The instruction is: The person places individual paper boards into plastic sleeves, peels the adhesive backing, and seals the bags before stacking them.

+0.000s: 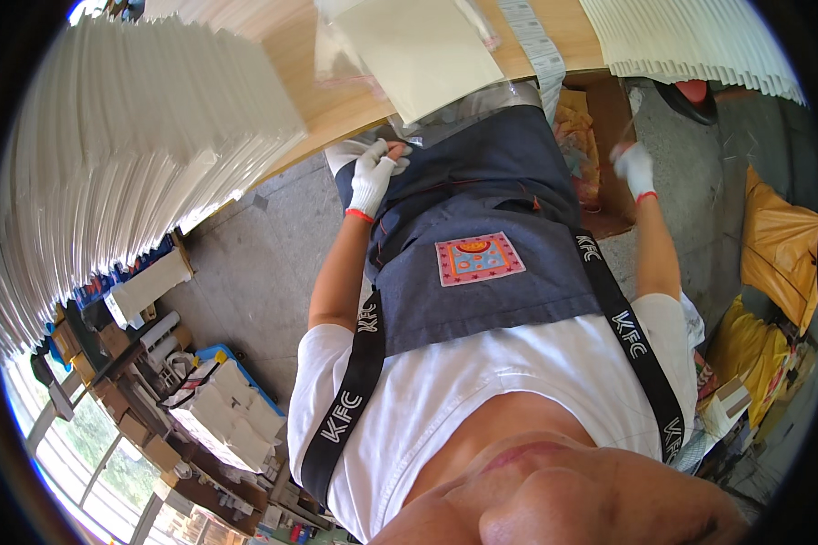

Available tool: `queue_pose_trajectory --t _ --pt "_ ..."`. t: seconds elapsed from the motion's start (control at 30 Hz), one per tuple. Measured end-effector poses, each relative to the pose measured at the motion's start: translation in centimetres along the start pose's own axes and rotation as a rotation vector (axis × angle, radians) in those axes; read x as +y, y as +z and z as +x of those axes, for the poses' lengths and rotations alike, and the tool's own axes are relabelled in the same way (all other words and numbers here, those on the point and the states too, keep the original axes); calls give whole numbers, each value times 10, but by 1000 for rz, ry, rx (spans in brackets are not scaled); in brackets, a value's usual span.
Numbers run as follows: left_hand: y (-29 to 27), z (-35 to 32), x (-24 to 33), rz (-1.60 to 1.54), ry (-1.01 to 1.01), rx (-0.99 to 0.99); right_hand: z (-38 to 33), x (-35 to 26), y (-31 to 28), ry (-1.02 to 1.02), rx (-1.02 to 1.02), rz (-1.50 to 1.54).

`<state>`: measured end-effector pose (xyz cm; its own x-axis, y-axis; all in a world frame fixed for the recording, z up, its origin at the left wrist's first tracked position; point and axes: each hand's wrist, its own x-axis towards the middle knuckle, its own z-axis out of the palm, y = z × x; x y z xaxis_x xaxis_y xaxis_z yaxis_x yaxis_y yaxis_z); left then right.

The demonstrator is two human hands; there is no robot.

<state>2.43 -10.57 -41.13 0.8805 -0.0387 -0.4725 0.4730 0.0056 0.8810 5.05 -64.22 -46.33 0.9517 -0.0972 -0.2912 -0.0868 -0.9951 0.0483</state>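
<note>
On the pale wood-grained bench, we see a smooth cream sheet, flat and straight-edged, one corner reaching the front edge. Glossy clear film lies by that corner, crinkled and see-through, along the front edge.

Our left hand, in a white knit glove with a red cuff and bare fingertips, is at the front edge, just beside the film; its fingers bend inward, but we cannot tell whether they grip the film. Our right hand, gloved alike, is out past the front edge, beside a brown cardboard box; it is blurred, and we cannot tell whether it holds anything.

A narrow paper label strip droops over the front edge. Thin white layers form a tall, ridged left stack at the bench's left end and a right stack toward its front right corner.
</note>
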Motion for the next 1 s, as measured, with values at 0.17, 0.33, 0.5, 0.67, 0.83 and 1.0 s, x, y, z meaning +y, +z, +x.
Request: queue_pose_trajectory --t 0.17,0.33,0.5,0.67,0.83,1.0 --pt "0 -2 32 1157 1016 377 -16 -55 -47 -126 -449 6" --pt "7 19 33 1135 1049 156 12 -198 -140 -840 574 326" --pt "8 7 35 1034 1051 220 47 -223 -105 -974 570 338" --pt "11 14 -18 467 610 417 46 -238 -82 -658 412 723" --pt "38 33 -24 -781 297 414 34 -274 -77 -112 352 1017" --pt "50 42 -22 -1135 189 448 30 -283 -78 62 391 974"
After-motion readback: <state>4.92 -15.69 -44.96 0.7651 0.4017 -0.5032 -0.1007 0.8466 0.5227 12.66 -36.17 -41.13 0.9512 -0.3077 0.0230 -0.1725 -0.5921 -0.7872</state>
